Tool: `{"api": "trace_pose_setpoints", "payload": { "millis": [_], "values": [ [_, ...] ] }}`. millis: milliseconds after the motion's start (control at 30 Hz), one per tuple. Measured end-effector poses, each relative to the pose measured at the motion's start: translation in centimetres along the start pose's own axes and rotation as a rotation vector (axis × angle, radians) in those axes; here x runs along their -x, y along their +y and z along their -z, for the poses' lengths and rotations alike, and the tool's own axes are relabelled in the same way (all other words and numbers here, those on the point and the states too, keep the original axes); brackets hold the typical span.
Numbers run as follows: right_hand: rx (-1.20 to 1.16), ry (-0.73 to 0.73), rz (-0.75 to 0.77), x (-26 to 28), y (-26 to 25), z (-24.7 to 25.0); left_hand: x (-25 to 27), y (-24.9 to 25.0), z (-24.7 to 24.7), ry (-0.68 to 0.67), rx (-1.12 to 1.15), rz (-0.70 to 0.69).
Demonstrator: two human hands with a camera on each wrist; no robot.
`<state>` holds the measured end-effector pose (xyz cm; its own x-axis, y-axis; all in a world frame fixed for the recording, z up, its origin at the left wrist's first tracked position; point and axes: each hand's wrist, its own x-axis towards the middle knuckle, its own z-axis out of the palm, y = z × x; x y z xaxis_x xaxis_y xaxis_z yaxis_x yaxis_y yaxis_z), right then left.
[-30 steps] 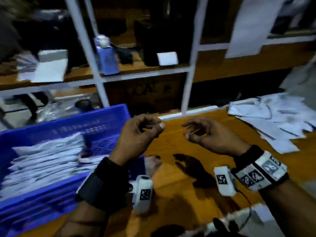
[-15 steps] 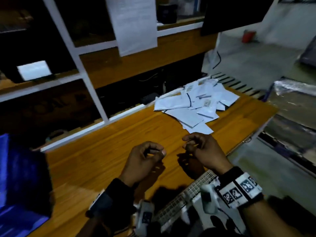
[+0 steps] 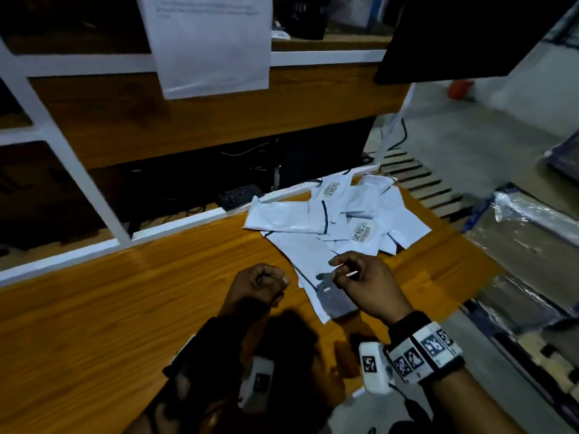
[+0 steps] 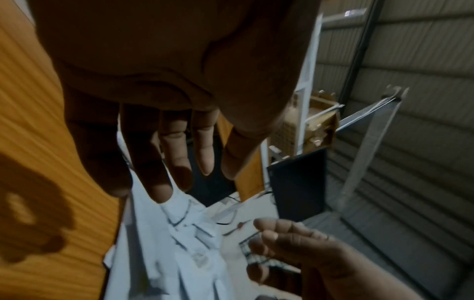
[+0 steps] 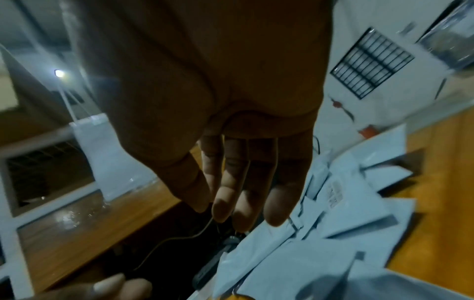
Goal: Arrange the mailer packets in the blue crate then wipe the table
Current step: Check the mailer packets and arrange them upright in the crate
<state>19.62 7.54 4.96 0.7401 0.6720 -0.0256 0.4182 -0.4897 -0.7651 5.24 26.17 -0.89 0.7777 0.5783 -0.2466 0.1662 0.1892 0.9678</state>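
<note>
Both hands hover over the wooden tabletop (image 3: 103, 308), close in front of the person. The left hand (image 3: 258, 288) looks curled into a loose fist from the head view, thumb laid against the fingers (image 4: 164, 162); the left wrist view shows those fingers hanging down side by side, and whether anything sits between them I cannot tell. The right hand (image 3: 365, 285) has its fingers (image 5: 231, 194) bent, thumb and forefinger pinching a thin pale thread (image 3: 351, 273) that sticks out toward the palm. From the right wrist view the strand trails down in a curve below the fingertips.

The mailers (image 3: 335, 220) lie in a loose white heap on the tabletop just beyond the right hand, overlapping each other, a couple showing barcode labels. The nearest mailer reaches under the right hand, whose shadow falls on it. The heap sits at the tabletop's far right end, against the white shelf frame (image 3: 78, 170). A sheet of paper (image 3: 210, 42) hangs from the shelf above. The crate is out of view.

Each wrist wears a black band with a white camera unit.
</note>
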Motion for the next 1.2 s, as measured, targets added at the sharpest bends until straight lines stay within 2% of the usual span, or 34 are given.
{"api": "trace_pose_setpoints", "payload": {
  "millis": [133,233,300,400,500,567,667,733,800,933,1067,1200],
  "values": [
    [0.132,-0.145,0.072,-6.4,0.7,-0.1,-3.1,-0.4,-0.2,0.106,0.183,0.132],
    [0.246,-0.218,0.146,-12.7,1.2,-0.6,-4.9,-0.4,-0.8,0.201,0.227,0.191],
    [0.3,-0.294,0.211,-17.3,1.7,-1.4,-6.4,-0.8,-2.2,0.304,0.261,0.226],
    [0.415,-0.332,0.303,-22.3,2.7,-3.1,-9.1,-2.3,-4.6,0.378,0.244,0.261],
    [0.55,-0.462,0.396,-26.3,4.1,-4.4,-12.5,-3.5,-7.5,0.545,0.239,0.294],
    [0.666,-0.543,0.412,-27.7,5.3,-5.1,-14.5,-4.5,-8.8,0.624,0.034,0.338],
    [0.715,-0.547,0.43,-28.4,6.9,-5.3,-15.5,-5.3,-9.7,0.672,-0.329,0.436],
    [0.639,-0.528,0.483,-28.9,7.1,-4.7,-15.6,-5.0,-10.6,0.699,-0.43,0.438],
    [0.543,-0.505,0.505,-29.0,6.9,-3.7,-15.2,-4.4,-11.2,0.751,-0.418,0.412],
    [0.221,-0.448,0.491,-28.8,6.2,-1.1,-14.2,-4.2,-10.5,0.862,-0.193,0.312],
    [-0.199,-0.562,0.29,-26.3,7.0,-0.1,-11.7,-0.6,-10.5,0.98,0.088,0.141],
    [-0.371,-0.668,0.183,-22.2,8.1,-2.0,-9.6,2.1,-11.1,0.995,0.083,-0.026]
  ]
}}
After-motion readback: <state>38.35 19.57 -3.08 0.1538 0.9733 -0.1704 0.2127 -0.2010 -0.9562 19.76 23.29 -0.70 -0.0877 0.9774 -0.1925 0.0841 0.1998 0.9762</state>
